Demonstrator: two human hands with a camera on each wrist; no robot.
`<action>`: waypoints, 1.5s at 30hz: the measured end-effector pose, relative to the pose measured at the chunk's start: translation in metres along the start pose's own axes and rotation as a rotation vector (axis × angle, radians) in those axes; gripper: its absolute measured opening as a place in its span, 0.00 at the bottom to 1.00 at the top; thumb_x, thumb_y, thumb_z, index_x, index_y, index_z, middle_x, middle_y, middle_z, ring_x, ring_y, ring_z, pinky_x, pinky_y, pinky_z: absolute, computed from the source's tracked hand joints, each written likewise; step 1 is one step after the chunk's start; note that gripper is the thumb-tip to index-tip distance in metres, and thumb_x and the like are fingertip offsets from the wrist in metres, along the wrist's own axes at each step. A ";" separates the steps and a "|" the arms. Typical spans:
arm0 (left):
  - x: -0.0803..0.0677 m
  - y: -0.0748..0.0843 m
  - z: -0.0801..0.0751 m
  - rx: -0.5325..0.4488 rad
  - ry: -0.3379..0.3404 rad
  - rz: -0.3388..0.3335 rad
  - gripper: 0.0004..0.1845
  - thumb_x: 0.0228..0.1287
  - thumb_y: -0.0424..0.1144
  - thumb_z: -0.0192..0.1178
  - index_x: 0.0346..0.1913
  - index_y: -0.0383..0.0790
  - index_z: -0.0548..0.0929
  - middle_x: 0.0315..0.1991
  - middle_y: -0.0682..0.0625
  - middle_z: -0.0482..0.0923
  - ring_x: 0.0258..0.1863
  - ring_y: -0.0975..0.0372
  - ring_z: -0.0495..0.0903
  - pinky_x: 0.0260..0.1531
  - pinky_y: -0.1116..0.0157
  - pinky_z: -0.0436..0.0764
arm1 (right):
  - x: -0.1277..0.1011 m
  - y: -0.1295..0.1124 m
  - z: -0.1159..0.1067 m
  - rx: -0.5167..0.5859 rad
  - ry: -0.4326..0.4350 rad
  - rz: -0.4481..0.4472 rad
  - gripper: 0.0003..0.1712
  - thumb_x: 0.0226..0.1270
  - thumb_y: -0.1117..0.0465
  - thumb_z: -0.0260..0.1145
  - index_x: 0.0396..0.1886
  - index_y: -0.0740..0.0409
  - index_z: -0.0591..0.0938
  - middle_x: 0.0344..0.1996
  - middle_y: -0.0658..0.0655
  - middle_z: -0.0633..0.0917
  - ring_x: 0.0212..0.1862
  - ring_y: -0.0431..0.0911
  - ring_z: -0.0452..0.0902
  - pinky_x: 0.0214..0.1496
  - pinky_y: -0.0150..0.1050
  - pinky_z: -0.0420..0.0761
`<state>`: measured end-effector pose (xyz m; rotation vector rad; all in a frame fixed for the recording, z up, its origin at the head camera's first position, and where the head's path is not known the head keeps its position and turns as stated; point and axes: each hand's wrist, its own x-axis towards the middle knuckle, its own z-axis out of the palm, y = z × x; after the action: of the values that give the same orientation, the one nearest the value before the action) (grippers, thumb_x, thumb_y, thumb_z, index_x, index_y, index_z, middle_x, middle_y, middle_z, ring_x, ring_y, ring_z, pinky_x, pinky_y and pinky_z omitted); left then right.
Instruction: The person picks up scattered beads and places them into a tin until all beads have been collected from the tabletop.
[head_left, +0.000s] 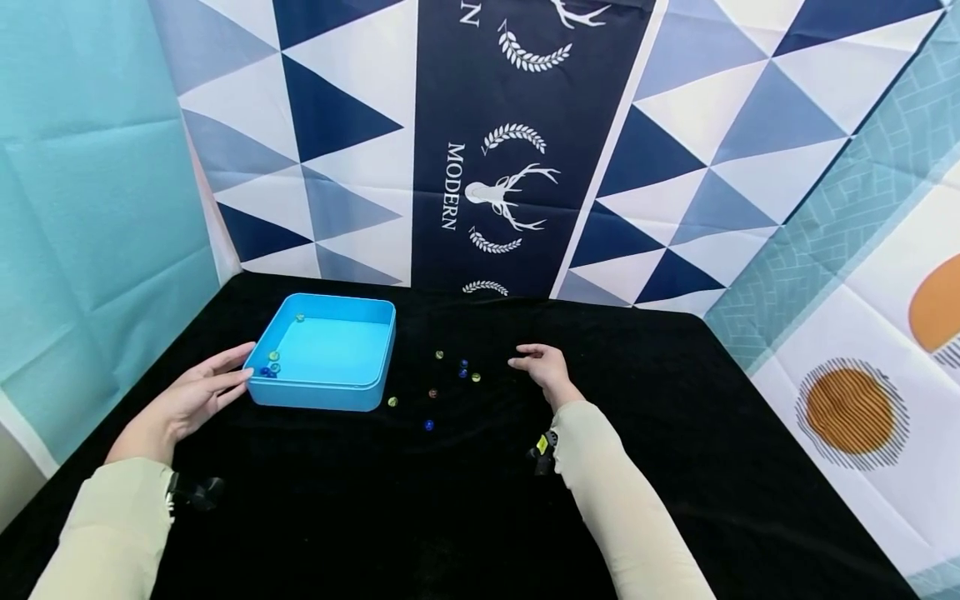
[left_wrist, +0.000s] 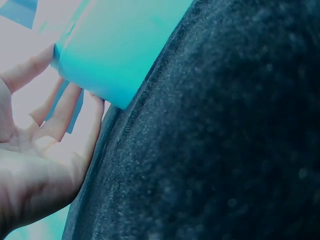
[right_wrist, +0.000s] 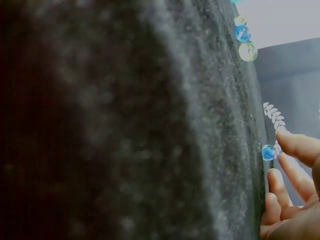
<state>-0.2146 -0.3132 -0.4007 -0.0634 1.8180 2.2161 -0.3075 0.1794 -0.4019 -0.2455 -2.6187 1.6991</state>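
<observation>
Left fingers point(head_left: 231, 357) extended against box point(head_left: 315, 396), right fingers point(head_left: 533, 348) parted over cloth point(head_left: 375, 517)

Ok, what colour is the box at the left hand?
Bright blue; the box shows best in the head view.

1. One blue box point(head_left: 318, 397) is seen on the tabletop point(head_left: 360, 508).
2. Two hands are seen: left hand point(head_left: 197, 396), right hand point(head_left: 549, 372).
3. Outside the box, three blue marbles point(head_left: 429, 425), three yellow-green marbles point(head_left: 392, 402) and one reddish marble point(head_left: 432, 393) are counted.
4. Inside, at least four marbles point(head_left: 273, 356) are counted.
</observation>
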 end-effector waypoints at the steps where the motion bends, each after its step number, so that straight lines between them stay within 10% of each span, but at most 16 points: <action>1: 0.000 0.000 0.000 0.002 0.000 0.000 0.39 0.65 0.36 0.59 0.74 0.49 0.50 0.73 0.43 0.31 0.46 0.77 0.74 0.48 0.74 0.74 | 0.000 0.000 0.000 -0.010 -0.004 0.000 0.19 0.56 0.68 0.69 0.49 0.67 0.80 0.41 0.60 0.80 0.44 0.50 0.72 0.50 0.41 0.74; 12: 0.001 0.001 0.002 0.006 0.006 -0.002 0.39 0.64 0.36 0.59 0.73 0.51 0.51 0.73 0.43 0.31 0.45 0.77 0.74 0.47 0.76 0.75 | 0.000 0.000 -0.002 -0.144 -0.014 -0.028 0.13 0.53 0.71 0.69 0.41 0.70 0.83 0.45 0.63 0.82 0.49 0.51 0.73 0.53 0.41 0.74; 30: 0.001 -0.002 0.002 0.002 0.016 0.001 0.38 0.64 0.36 0.59 0.73 0.51 0.53 0.73 0.43 0.34 0.44 0.77 0.75 0.47 0.75 0.75 | -0.001 0.002 -0.012 0.062 -0.019 0.055 0.17 0.59 0.64 0.68 0.48 0.66 0.82 0.53 0.61 0.78 0.56 0.50 0.69 0.60 0.43 0.69; 45: 0.000 -0.002 0.001 -0.012 0.004 0.013 0.34 0.65 0.35 0.59 0.71 0.54 0.59 0.73 0.45 0.37 0.45 0.76 0.75 0.47 0.75 0.75 | -0.013 0.001 -0.018 0.183 -0.079 0.101 0.21 0.58 0.63 0.69 0.52 0.63 0.81 0.49 0.54 0.80 0.36 0.42 0.70 0.29 0.28 0.70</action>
<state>-0.2140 -0.3115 -0.4026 -0.0586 1.8121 2.2372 -0.2928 0.1945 -0.3943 -0.3186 -2.5208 2.0061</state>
